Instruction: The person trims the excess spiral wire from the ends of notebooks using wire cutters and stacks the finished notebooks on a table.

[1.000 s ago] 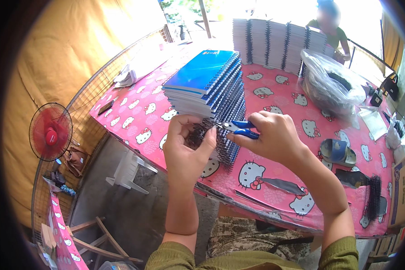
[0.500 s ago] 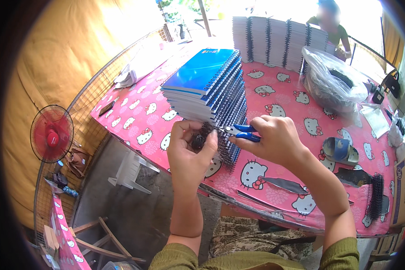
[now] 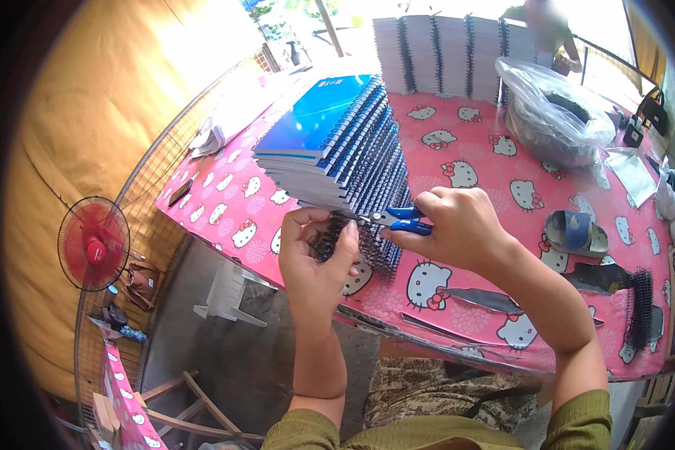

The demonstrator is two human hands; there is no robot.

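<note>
- Right hand (image 3: 465,225), just right of the middle, at 3 o'clock: grasping blue-handled pliers (image 3: 412,226), whose tips point to 9 o'clock. The two handles stand a little apart.
- Left hand (image 3: 311,271), by the middle, toward 7 o'clock: fingers curled around a dark clump of coil (image 3: 325,244), the thumb raised beside the tips of the pliers. Exactly what the tips touch is too small to tell.
- Stack (image 3: 315,120) of spiral notebooks, at 12 o'clock, just beyond both hands: a blue cover on top, white page edges to the left, bindings down the right side. The pliers are in front of its lower bindings.
- Table (image 3: 431,180), under the stack: a pink cover printed with white cat faces.
- Row (image 3: 454,56) of more spiral-bound pages, at 1 o'clock, on the far part of the table.
- Clear bag (image 3: 551,112), at 2 o'clock: dark coils show inside.
- Slipper (image 3: 570,231), at 3 o'clock, on the table beyond the right forearm; a black bristly strip (image 3: 639,309) lies near the edge, toward 4 o'clock.
- Fan (image 3: 94,244), at 9 o'clock — red, in a round cage; white stool (image 3: 229,292), at 8 o'clock, on the floor.
- Another person (image 3: 547,34), between 1 and 2 o'clock — blurred, behind the row.
</note>
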